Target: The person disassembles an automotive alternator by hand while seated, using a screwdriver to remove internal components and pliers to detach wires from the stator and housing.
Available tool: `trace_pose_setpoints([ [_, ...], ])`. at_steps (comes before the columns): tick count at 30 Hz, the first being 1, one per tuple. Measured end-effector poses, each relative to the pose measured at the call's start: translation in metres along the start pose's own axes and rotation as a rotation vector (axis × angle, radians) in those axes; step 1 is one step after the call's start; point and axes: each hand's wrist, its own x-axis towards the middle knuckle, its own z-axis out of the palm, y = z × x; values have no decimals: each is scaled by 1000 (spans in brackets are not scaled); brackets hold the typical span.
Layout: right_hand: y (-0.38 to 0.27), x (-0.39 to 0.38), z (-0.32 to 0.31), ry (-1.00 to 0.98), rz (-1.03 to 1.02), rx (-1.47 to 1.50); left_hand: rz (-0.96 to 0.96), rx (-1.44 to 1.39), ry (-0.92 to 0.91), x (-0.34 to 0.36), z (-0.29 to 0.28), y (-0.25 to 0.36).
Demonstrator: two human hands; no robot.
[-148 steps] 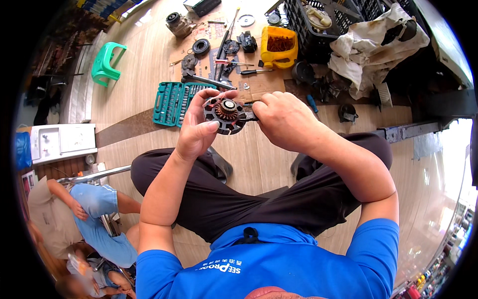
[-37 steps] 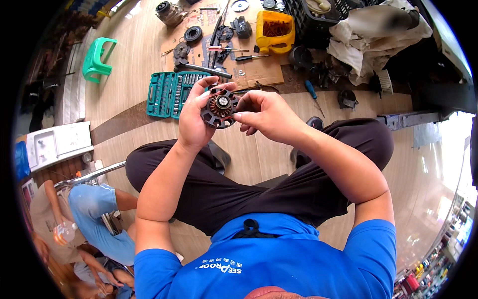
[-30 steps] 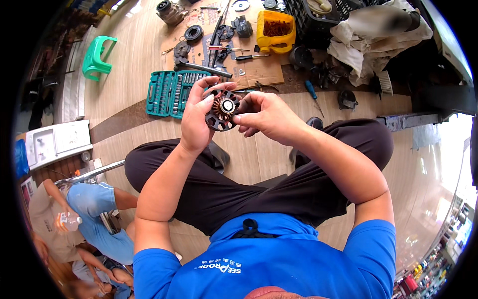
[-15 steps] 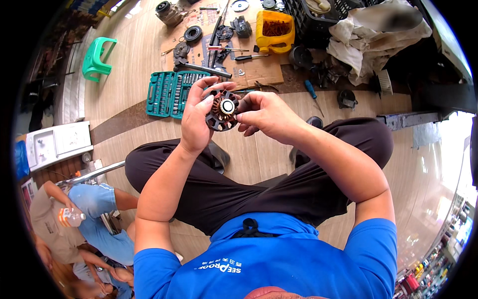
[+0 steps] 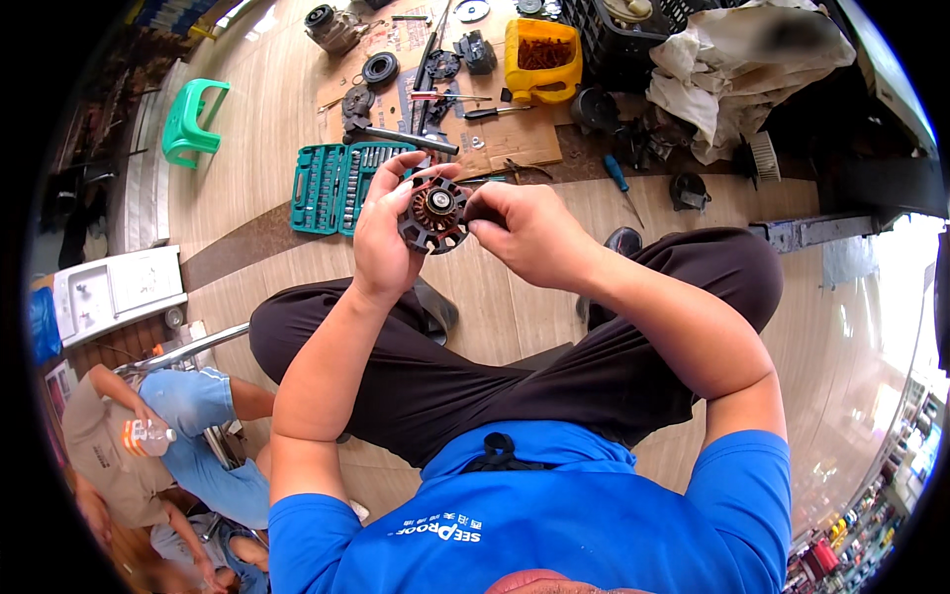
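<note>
My left hand (image 5: 388, 233) holds a motor armature (image 5: 432, 215) from its left side, fingers behind it and thumb along the rim. The armature is round and dark, with slots around the edge, copper windings inside and a bright round bearing at the middle of its face. It is held above the floor between my knees, its face turned up toward me. My right hand (image 5: 529, 233) is closed in a pinch at the armature's right edge. Whether its fingertips grip the rim or something small is hidden.
Beyond my hands lies an open green socket set (image 5: 332, 188). Cardboard (image 5: 520, 139) bears screwdrivers and motor parts, with a yellow cut-open jug (image 5: 542, 59) of rusty-brown bits. A blue-handled screwdriver (image 5: 616, 173) lies right. A green stool (image 5: 193, 124) stands left; people sit lower left.
The armature has shifted slightly left and tilted, so its face shows more fully. My right hand has drawn its fingers in closer together at the rim.
</note>
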Motion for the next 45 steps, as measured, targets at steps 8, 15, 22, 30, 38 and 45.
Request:
trace_pose_setpoints([
  [8, 4, -6, 6, 60, -383, -544, -3, -16, 66, 2, -6, -5],
  [15, -2, -9, 13, 154, -412, -714, 25, 22, 123, 3, -8, -8],
  [22, 3, -12, 25, 171, -440, -730, 17, -80, 218, 4, -15, -8],
  [30, 8, -8, 28, 146, -174, -202, -158, -343, 153, 6, -26, -6],
  [38, -3, 4, 1, 135, -148, -93, -240, -268, 100, 6, -17, -5],
  [45, -4, 4, 1, 94, -150, -45, -338, -130, 105, 5, -19, -1],
])
